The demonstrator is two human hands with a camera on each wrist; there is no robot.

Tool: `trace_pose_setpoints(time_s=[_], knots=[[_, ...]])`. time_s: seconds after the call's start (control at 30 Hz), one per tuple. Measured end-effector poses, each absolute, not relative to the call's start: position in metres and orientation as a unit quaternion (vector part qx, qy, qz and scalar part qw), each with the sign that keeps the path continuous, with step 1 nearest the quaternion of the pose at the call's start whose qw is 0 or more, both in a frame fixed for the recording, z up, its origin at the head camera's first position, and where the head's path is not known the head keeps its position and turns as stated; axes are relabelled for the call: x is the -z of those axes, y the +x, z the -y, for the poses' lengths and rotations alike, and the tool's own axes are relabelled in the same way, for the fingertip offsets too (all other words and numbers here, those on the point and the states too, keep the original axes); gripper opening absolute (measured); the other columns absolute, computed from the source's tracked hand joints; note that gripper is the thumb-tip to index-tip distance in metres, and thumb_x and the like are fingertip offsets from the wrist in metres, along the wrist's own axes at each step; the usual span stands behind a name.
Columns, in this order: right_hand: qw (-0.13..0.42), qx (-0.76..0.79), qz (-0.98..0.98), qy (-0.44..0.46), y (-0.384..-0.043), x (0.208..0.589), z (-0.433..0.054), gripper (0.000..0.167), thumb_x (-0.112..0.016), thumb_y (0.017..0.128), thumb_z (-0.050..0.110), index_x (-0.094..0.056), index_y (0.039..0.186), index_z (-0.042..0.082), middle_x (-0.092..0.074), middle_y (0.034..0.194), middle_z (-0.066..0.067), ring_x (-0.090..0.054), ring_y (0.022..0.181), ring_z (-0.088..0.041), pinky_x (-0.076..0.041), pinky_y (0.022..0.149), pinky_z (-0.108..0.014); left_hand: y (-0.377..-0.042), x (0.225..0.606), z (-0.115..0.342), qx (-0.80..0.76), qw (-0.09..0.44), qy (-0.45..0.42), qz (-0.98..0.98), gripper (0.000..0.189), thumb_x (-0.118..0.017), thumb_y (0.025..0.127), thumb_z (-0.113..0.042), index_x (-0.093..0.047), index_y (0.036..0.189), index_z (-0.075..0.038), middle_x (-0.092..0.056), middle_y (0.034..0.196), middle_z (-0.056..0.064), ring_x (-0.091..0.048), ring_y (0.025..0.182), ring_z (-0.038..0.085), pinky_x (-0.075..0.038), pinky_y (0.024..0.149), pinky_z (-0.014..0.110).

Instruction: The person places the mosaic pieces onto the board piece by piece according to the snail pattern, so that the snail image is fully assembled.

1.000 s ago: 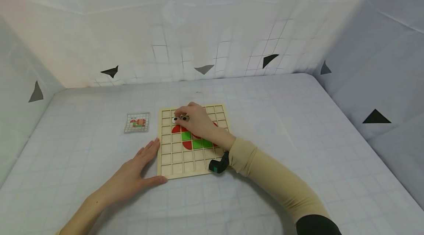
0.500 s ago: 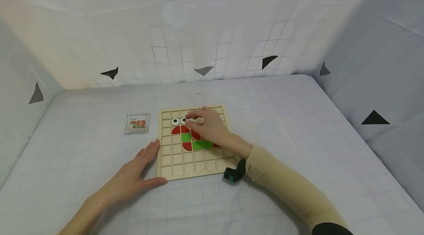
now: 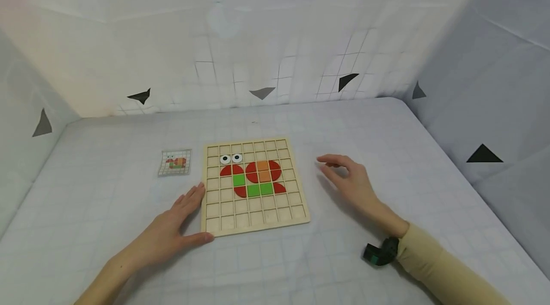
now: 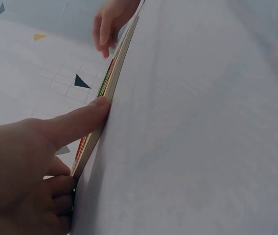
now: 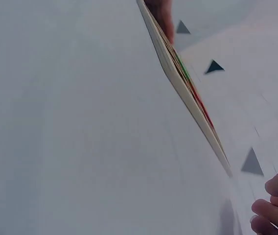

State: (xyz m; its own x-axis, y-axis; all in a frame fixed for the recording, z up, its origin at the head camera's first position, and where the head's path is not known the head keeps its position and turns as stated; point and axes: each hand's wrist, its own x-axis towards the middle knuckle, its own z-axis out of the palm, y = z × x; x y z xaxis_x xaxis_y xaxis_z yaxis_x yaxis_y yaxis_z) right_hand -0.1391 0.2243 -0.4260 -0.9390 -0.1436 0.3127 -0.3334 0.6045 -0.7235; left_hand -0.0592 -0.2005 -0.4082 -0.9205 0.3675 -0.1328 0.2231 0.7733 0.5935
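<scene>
A square wooden grid board (image 3: 270, 214) lies on the table, with a snail-like picture of flat pieces set in its cells. Two white eye discs (image 3: 225, 159) sit side by side near its top left. Below them are red rounded pieces (image 3: 253, 173), green squares (image 3: 254, 191) and orange squares (image 3: 263, 171). My left hand (image 3: 165, 232) rests against the board's left side, fingers at the edge and thumb at the near left corner. My right hand (image 3: 354, 185) is over the table right of the board, apart from it, its fingers loosely bent with nothing between them.
A small printed card (image 3: 174, 162) with a similar snail picture on a grid lies left of the board. A black wrist device (image 3: 381, 252) is on my right wrist. White sheeted walls (image 3: 301, 23) with yellow and dark triangles stand behind and at both sides.
My right hand has left the eye discs and moved right and toward me, off the board. This uncovered the orange and red pieces. The left hand has stayed at the board's edge.
</scene>
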Motion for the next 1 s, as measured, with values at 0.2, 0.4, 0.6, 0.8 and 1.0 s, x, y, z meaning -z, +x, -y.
trace_pose_setpoints(time_s=[0.2,0.4,0.6,0.8,1.0], knots=[[0.141,-0.451,0.877,0.087,-0.135,0.435,-0.255,0.026,-0.062,0.1,0.026,-0.069,0.124,0.017,-0.07,0.122,-0.001,-0.059,0.112,-0.003,-0.044,0.092,-0.01,-0.059,0.408,0.202,-0.291,0.12,0.16,-0.936,0.11,-0.068,0.078,-0.071,-0.019,0.161,-0.018,-0.017,0.168,0.004,-0.02,0.151,0.042,-0.024,0.118,0.062],[0.126,-0.463,0.874,0.074,-0.127,0.419,-0.244,0.027,-0.061,0.101,0.017,-0.067,0.123,0.005,-0.071,0.122,-0.01,-0.061,0.11,-0.006,-0.045,0.089,-0.008,-0.059,0.407,0.204,-0.287,0.118,0.16,-0.937,0.11,-0.068,0.078,-0.071,-0.018,0.161,-0.019,-0.017,0.168,0.004,-0.02,0.15,0.043,-0.024,0.117,0.063],[0.131,-0.452,0.879,0.077,-0.124,0.41,-0.239,0.026,-0.061,0.1,0.014,-0.067,0.122,0.002,-0.071,0.12,-0.013,-0.062,0.108,-0.012,-0.045,0.087,-0.007,-0.06,0.409,0.203,-0.292,0.115,0.151,-0.937,0.111,-0.071,0.076,-0.071,-0.02,0.161,-0.022,-0.019,0.167,0.002,-0.022,0.149,0.045,-0.026,0.116,0.064],[0.132,-0.454,0.877,0.083,-0.135,0.432,-0.253,0.026,-0.062,0.1,0.025,-0.068,0.123,0.012,-0.071,0.12,-0.004,-0.061,0.108,-0.007,-0.045,0.086,-0.007,-0.059,0.41,0.202,-0.294,0.116,0.139,-0.939,0.113,-0.074,0.074,-0.069,-0.021,0.161,-0.021,-0.022,0.166,0.004,-0.024,0.148,0.045,-0.025,0.116,0.064],[0.164,-0.404,0.895,0.092,-0.136,0.432,-0.259,0.035,-0.064,0.099,0.03,-0.065,0.132,0.017,-0.067,0.128,-0.005,-0.057,0.116,-0.02,-0.045,0.099,-0.037,-0.061,0.403,0.202,-0.301,0.083,0.129,-0.941,0.105,-0.07,0.078,-0.07,-0.027,0.159,-0.019,-0.032,0.162,0.009,-0.033,0.147,0.038,-0.032,0.116,0.059]])
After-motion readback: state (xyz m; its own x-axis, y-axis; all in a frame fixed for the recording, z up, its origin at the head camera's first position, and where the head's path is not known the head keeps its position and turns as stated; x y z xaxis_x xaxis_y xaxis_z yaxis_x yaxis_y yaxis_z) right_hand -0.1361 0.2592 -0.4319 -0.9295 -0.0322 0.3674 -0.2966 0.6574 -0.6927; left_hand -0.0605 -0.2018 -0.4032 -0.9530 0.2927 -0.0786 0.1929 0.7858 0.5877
